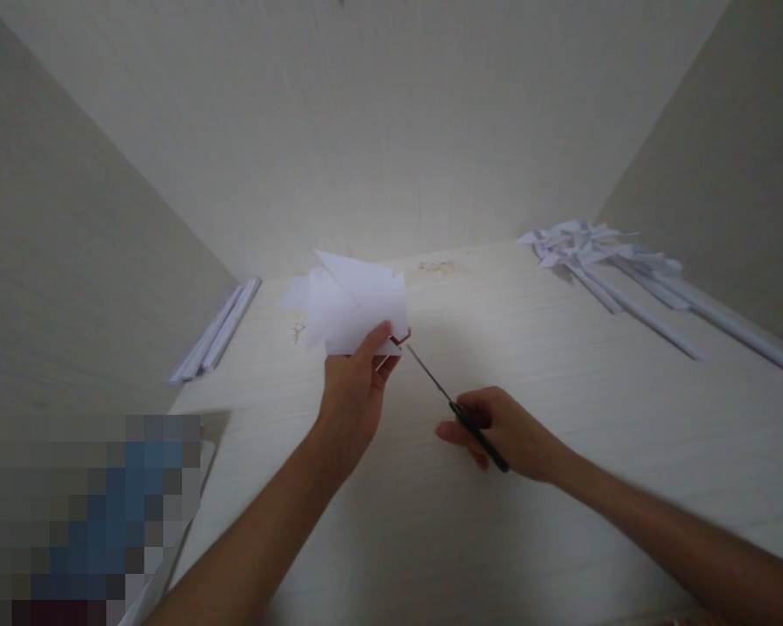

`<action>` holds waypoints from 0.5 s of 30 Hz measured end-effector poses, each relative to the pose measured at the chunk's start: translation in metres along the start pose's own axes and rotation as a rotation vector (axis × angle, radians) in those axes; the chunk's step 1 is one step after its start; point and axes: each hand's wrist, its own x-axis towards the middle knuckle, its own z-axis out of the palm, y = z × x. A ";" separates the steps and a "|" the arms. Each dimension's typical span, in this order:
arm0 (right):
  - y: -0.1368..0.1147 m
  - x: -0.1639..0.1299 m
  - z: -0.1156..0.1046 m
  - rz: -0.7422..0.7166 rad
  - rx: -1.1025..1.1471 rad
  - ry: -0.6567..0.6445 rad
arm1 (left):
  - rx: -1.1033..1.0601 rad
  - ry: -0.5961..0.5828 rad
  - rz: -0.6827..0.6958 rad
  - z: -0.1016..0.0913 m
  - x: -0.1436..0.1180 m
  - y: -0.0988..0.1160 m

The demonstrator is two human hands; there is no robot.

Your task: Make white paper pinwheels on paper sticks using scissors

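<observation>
OK, paper (365, 300) & scissors (483, 437) held up over tabletop (365, 539).
I've L hand (356, 396) pinching paper, R hand (517, 432) curled round scissors, tips just beside paper's lower R corner; wht sticks (652, 321) lie far R.

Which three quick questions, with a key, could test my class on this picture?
1. What does the right hand hold?
2. True or false: the left hand grips white paper.
3. Seen from the camera, where does the pile of folded paper lie? (a) near left (b) far right (c) under the left hand

Key: 1. Scissors. 2. True. 3. b.
</observation>
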 end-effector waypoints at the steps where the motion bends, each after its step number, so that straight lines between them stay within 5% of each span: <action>1: 0.000 0.000 0.000 0.000 -0.015 0.010 | 0.000 -0.003 -0.005 0.000 -0.001 -0.001; 15: 0.003 0.002 0.001 0.015 0.028 0.015 | 0.017 -0.012 -0.058 0.000 -0.004 -0.005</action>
